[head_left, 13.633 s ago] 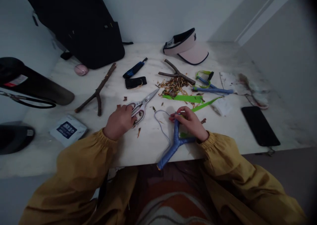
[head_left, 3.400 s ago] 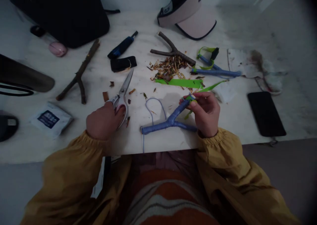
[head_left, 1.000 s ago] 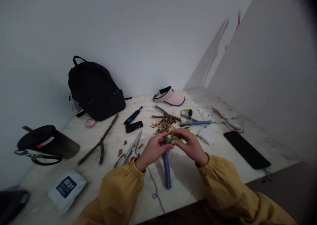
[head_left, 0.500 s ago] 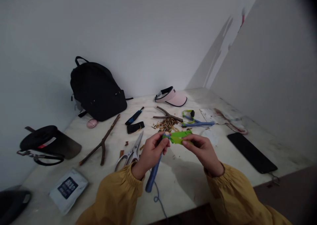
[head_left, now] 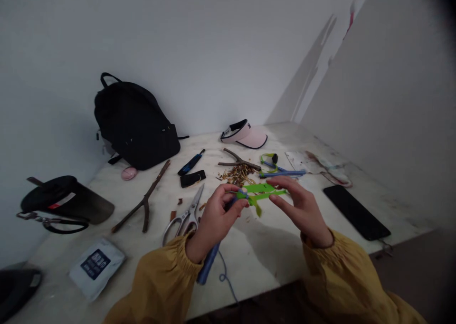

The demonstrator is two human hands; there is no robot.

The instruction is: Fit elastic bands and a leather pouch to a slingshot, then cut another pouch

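Note:
My left hand [head_left: 213,217] is closed round a forked stick wrapped in blue cord [head_left: 206,267], held up above the white table [head_left: 270,252] with its handle pointing down toward me. A loose end of the blue cord [head_left: 226,281] trails onto the table. My right hand [head_left: 301,210] pinches a bright green rubber band [head_left: 261,193] that runs to the top of the stick's fork, just right of my left hand's fingertips. Steel scissors [head_left: 185,214] lie on the table just left of my left hand.
A black backpack [head_left: 133,119], a pink visor [head_left: 245,134], bare forked sticks [head_left: 144,200] [head_left: 238,161], a second blue slingshot [head_left: 280,172], bark shavings [head_left: 238,174], a black phone [head_left: 356,212], a white packet [head_left: 94,264] and a dark cap [head_left: 62,203] lie around.
The left hand left the scissors and took hold of the blue stick. Both hands lifted it off the table. The right hand has drawn the green band out to the right.

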